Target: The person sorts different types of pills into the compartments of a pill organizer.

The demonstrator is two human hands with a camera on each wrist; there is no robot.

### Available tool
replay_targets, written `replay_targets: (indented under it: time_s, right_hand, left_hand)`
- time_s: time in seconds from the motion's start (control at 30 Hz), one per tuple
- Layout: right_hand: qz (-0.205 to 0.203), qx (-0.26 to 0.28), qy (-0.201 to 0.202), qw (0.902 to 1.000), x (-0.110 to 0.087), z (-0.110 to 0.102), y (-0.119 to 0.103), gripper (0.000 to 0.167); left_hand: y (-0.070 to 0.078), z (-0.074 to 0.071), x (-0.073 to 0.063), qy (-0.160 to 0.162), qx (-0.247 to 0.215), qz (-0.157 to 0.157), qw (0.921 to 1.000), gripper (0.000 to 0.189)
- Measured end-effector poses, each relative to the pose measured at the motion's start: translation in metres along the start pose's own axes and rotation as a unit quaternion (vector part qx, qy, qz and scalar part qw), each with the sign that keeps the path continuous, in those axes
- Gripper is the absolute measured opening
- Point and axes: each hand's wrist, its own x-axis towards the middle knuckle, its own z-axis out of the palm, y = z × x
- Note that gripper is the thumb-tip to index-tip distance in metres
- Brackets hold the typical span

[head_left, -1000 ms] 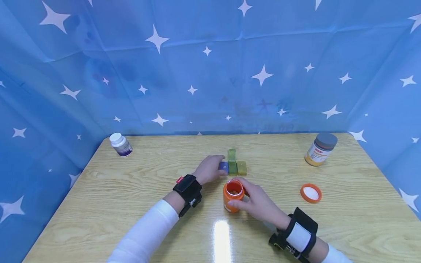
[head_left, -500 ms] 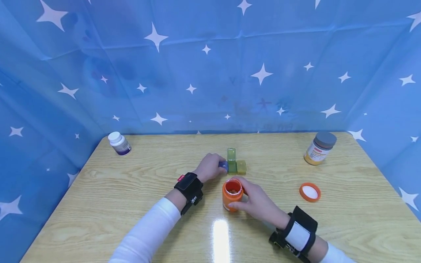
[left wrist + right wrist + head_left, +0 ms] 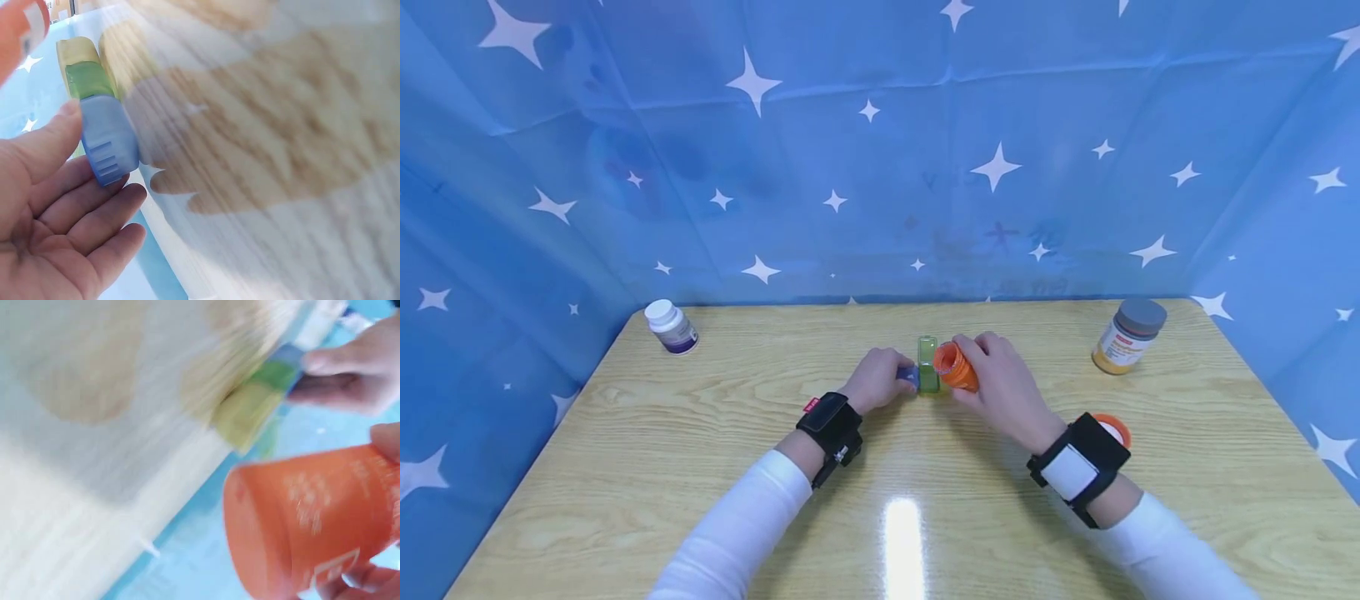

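Observation:
A small pill organizer (image 3: 929, 380) with blue, green and yellow compartments lies on the table, the green lid (image 3: 928, 346) flipped up. My left hand (image 3: 876, 382) pinches its blue end (image 3: 107, 134) between thumb and forefinger, the other fingers loosely spread. An orange pill bottle (image 3: 959, 375) without its cap is gripped by my right hand (image 3: 1006, 390). It is tilted, its mouth facing left, close over the organizer. In the head view the bottle covers most of the yellow compartment, which shows in the right wrist view. What is inside the bottle is hidden now.
An orange cap (image 3: 1122, 427) lies at the right, partly behind the right wrist strap. A white bottle (image 3: 672, 327) stands at the back left, and a grey-lidded jar (image 3: 1127, 337) at the back right. A starry blue cloth (image 3: 850, 150) hangs behind the table.
My right hand has lifted the orange pill bottle, carried it away from me to the organizer and tipped it over to the left. My left hand has closed in on the blue end.

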Motion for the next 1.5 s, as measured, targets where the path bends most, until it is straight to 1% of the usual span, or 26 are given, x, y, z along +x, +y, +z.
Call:
replay_targets:
  time_s: [0.07,0.13,0.3,0.4,0.5,0.67,0.93,1.1,1.17,1.27,1.37,1.43,1.5]
  right_hand:
    - [-0.012,-0.054,0.002,0.9985,0.008,0.004,0.005,0.061]
    - [-0.023,-0.099,0.0,0.9948,0.014,0.009,0.01,0.06]
    - [-0.051,-0.181,-0.002,0.9821,0.021,0.02,0.012,0.049]
    - [-0.066,-0.208,-0.004,0.976,0.022,0.024,0.011,0.04]
    - [-0.074,-0.231,-0.012,0.97,0.022,0.026,0.009,0.034]
    - [-0.085,-0.259,-0.019,0.9621,0.022,0.027,0.005,0.034]
    - [-0.115,-0.308,0.001,0.9446,0.023,0.029,0.002,0.032]
    - [-0.128,-0.331,0.002,0.9349,0.024,0.03,0.001,0.037]
    - [-0.127,-0.329,0.0,0.9356,0.024,0.03,0.002,0.038]
    - [-0.119,-0.316,0.0,0.9414,0.025,0.03,0.003,0.035]
    - [-0.106,-0.292,-0.007,0.9505,0.025,0.028,0.004,0.033]
    - [-0.092,-0.274,-0.019,0.9571,0.024,0.026,0.006,0.036]
    - [-0.071,-0.245,-0.03,0.9665,0.023,0.021,0.007,0.039]
  left_hand:
    - [0.0,0.0,0.0,-0.005,-0.002,-0.003,1.0,0.037]
    - [0.0,0.001,-0.001,-0.005,0.003,-0.002,1.0,0.037]
    - [0.0,0.002,0.0,-0.005,0.004,-0.011,0.9999,0.038]
    - [0.0,0.001,0.0,-0.007,0.004,-0.015,0.9999,0.039]
    - [0.0,0.001,0.0,-0.007,0.005,-0.013,0.9999,0.039]
    - [-0.001,0.001,0.0,-0.005,0.005,-0.009,0.9999,0.038]
    - [-0.001,0.003,0.002,-0.002,0.003,-0.01,0.9999,0.036]
    - [-0.001,0.003,0.002,-0.002,0.012,-0.005,0.9999,0.035]
    - [-0.001,0.004,0.002,-0.002,0.015,-0.003,0.9999,0.035]
    - [-0.001,0.004,0.002,-0.002,0.011,-0.005,0.9999,0.036]
    - [-0.001,0.004,0.002,-0.001,0.006,-0.007,1.0,0.036]
    - [-0.002,0.003,0.002,0.0,0.007,-0.007,1.0,0.036]
    - [-0.002,0.003,0.002,0.0,0.005,-0.007,1.0,0.036]
